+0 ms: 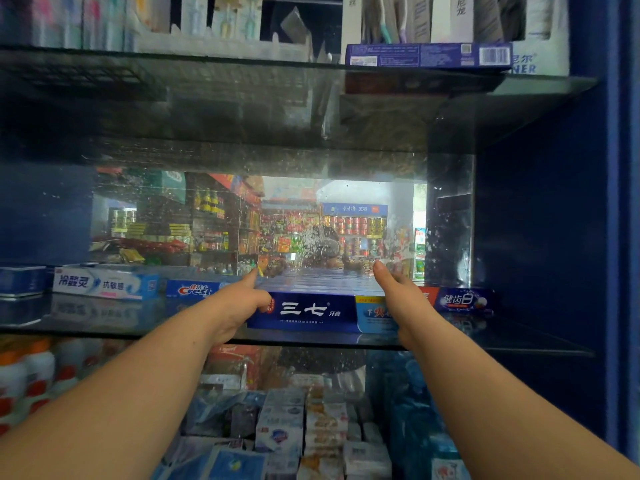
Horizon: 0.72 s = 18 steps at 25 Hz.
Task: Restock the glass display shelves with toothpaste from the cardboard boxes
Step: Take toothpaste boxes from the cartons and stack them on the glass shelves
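long dark blue toothpaste box, white lettering — left hand, right hand grips clasp its ends.

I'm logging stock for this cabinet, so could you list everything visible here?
dark blue toothpaste boxes: one row, number unclear, front centre of middle glass shelf
Crest box: one, blue, left of them
white-and-blue box: one, further left
light-blue box: one, partly behind the right hand
navy box: one, the shelf's right end
purple box: one, on upper glass shelf
white bottles: several, red caps, lower left
assorted packs: many, white and blue, bottom
left hand: grips the row's left end
right hand: grips its right end
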Available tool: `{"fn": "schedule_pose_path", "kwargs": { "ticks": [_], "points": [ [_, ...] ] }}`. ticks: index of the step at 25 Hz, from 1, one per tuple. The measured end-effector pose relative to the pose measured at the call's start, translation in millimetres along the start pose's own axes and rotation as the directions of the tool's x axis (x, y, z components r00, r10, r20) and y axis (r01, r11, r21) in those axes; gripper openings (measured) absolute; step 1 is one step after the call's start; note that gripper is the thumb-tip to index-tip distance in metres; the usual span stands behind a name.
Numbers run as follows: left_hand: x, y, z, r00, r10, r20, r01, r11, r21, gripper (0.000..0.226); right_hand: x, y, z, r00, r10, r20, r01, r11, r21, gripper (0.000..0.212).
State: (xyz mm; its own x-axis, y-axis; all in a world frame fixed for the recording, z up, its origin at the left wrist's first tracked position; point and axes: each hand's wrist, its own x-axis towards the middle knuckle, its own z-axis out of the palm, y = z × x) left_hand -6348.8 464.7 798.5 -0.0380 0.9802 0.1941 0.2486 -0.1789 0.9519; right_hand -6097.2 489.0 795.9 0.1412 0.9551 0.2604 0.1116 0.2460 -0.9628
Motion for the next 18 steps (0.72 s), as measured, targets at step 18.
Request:
{"fn": "schedule_pose_path", "kwargs": {
  "ticks": [18],
  "points": [
    [-49,-15,33,0.771,0.606,-0.195,-0.368,0.674,0.640,0.072,-61,0,7,0.881,-0.426,-0.206,0.361,0.887,-0.287,0.063]
  ]
}}
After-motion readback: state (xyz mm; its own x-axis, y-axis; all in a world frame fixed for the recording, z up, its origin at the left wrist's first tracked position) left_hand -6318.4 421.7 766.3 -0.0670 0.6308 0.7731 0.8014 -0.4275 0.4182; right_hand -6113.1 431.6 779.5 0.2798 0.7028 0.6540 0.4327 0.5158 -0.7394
